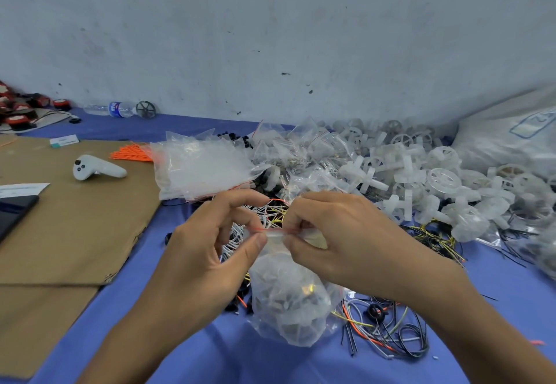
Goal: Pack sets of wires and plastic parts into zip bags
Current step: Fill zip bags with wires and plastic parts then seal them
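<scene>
Clear, crinkled zip bag [285, 299] w/ thin red line at its mouth holds round white plastic pcs, low in centre over the blue cloth [210, 353]. Left hand [210, 251] pinches the mouth strip w/ thumb & finger. Right hand [340, 239] pinches the same strip just beside it.

Right of bag: loose wires [385, 332], black, grey & orange. Behind bag: flat stack of empty clear bags [201, 167]. Behind-right: heap of white spoked wheels [421, 173]. Left of bag: brown cardboard [75, 218] w/ smooth white controller [96, 168]. Far behind-left: bottle [111, 109], blue label too blurred to read.
</scene>
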The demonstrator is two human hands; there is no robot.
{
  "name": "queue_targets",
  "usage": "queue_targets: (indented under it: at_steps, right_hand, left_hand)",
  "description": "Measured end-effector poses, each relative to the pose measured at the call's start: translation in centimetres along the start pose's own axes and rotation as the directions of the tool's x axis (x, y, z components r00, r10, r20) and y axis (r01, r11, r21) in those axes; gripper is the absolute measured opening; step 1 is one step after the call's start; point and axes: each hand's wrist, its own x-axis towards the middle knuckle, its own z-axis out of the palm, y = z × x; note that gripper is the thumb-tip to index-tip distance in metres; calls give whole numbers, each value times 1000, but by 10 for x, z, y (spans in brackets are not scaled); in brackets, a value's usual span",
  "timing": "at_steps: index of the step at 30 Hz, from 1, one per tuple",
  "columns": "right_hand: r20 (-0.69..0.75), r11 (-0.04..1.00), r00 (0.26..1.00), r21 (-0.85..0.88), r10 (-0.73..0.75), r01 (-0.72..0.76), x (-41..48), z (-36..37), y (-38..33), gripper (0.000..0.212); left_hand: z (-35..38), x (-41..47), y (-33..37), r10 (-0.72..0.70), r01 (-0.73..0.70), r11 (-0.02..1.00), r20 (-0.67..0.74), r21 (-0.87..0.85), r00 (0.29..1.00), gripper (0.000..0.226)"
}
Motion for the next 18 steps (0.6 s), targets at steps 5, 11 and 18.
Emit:
queue_targets:
  at_steps: [5, 11, 18]
  right_hand:
    - [5, 1000, 1000, -22, -13, 14, -1, 0, 0, 12]
    - [6, 1000, 1000, -23, -1, 1, -5, -1, 3, 12]
    - [5, 997, 1000, -77, -11, 11, -6, 0, 6, 14]
  left_hand:
    - [5, 2, 5, 40, -41, 997, 25, 66, 999, 43]
    - [8, 1, 1, 26, -26, 1000, 6, 15, 1000, 45]
    - [11, 3, 4, 49, -51, 995, 22, 82, 999, 45]
